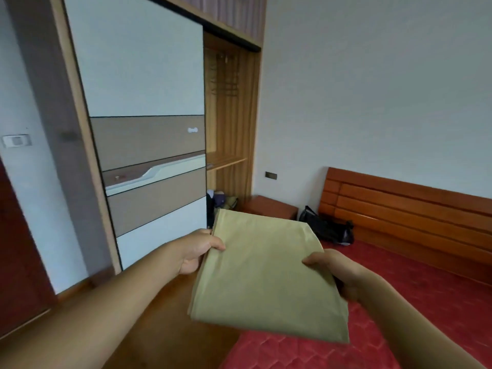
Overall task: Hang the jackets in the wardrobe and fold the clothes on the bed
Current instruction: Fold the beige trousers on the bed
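Observation:
A folded olive-tan garment (266, 272) is held flat in the air in front of me, above the bed's near corner. My left hand (198, 251) grips its left edge, thumb on top. My right hand (335, 271) grips its right edge, thumb on top and fingers underneath. The wardrobe (149, 107) stands ahead on the left; its sliding door covers the left part, and the open right section (229, 115) shows several empty hangers on a rail and a shelf. Some clothes (225, 202) lie at the bottom of that open section.
The bed with a red quilted cover (399, 288) fills the lower right, with a wooden headboard (410, 209) along the wall. A black bag (326, 229) lies on the bed by the headboard. A wooden nightstand (269, 207) stands between wardrobe and bed. Wooden floor (149, 328) lies below.

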`<state>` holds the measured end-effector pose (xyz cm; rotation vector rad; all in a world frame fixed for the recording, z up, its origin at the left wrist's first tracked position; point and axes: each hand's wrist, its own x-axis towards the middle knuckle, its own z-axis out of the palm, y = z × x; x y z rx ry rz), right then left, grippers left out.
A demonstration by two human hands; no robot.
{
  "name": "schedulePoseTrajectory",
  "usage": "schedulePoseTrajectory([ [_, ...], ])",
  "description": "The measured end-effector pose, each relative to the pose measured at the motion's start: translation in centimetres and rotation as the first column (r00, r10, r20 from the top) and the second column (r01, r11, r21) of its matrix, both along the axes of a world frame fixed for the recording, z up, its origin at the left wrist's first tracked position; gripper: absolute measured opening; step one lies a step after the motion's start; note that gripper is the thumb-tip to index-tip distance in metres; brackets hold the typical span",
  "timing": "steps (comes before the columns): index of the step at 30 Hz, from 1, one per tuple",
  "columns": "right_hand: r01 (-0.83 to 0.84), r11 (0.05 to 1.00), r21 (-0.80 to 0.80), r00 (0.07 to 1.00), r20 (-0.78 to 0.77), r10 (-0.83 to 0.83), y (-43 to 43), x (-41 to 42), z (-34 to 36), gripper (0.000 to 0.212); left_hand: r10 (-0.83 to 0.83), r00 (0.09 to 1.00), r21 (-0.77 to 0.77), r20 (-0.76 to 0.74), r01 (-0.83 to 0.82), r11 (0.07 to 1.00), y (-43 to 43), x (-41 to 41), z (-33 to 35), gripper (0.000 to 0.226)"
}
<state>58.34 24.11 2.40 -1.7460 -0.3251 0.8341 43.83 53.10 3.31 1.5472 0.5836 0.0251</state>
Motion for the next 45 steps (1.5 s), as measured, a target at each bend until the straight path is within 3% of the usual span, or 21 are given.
schedulePoseTrajectory([
  [9,-0.178,0.964,0.196,0.984,0.021,0.177,12.9,-2.6,-0.3,0.056,0.227,0.969,-0.071,0.093,-0.221,0.973,10.7,-9.3,-0.8,0.027],
  [14,-0.222,0.954,0.200,0.974,0.101,0.205,23.3,-5.8,-0.7,0.073,0.338,0.927,-0.069,0.161,-0.331,0.941,19.0,-14.4,-0.6,0.024],
  [17,-0.240,0.950,0.199,0.969,0.110,0.222,30.1,-8.3,-1.2,0.066,0.374,0.910,-0.071,0.181,-0.367,0.928,25.1,-17.0,-0.7,0.024],
  [21,-0.215,0.952,0.217,0.977,0.046,0.210,38.3,-11.0,-1.8,0.037,0.384,0.905,-0.117,0.183,-0.368,0.922,32.7,-19.7,-0.9,0.022],
  [25,-0.174,0.966,0.193,0.984,-0.014,0.180,44.0,-12.3,-2.7,0.032,0.383,0.911,-0.144,0.153,-0.363,0.921,38.6,-20.3,-1.5,0.024],
  [29,-0.147,0.983,0.112,0.987,-0.045,0.153,47.5,-11.0,-3.7,0.035,0.370,0.921,-0.170,0.127,-0.347,0.922,42.8,-18.6,-2.5,0.025],
  [35,-0.069,0.986,0.152,0.997,-0.023,0.074,51.3,-6.0,-4.7,0.034,0.328,0.937,-0.181,0.117,-0.305,0.935,47.7,-12.1,-4.4,0.022],
  [40,-0.020,0.989,0.149,0.999,-0.028,0.025,54.9,0.5,-5.9,0.031,0.283,0.953,-0.159,0.110,-0.265,0.951,52.6,-3.4,-5.5,0.022],
  [45,0.063,0.988,0.142,0.998,0.021,-0.066,58.9,10.9,-5.7,0.049,0.193,0.974,-0.133,0.120,-0.177,0.975,57.6,8.1,-4.5,0.025],
])
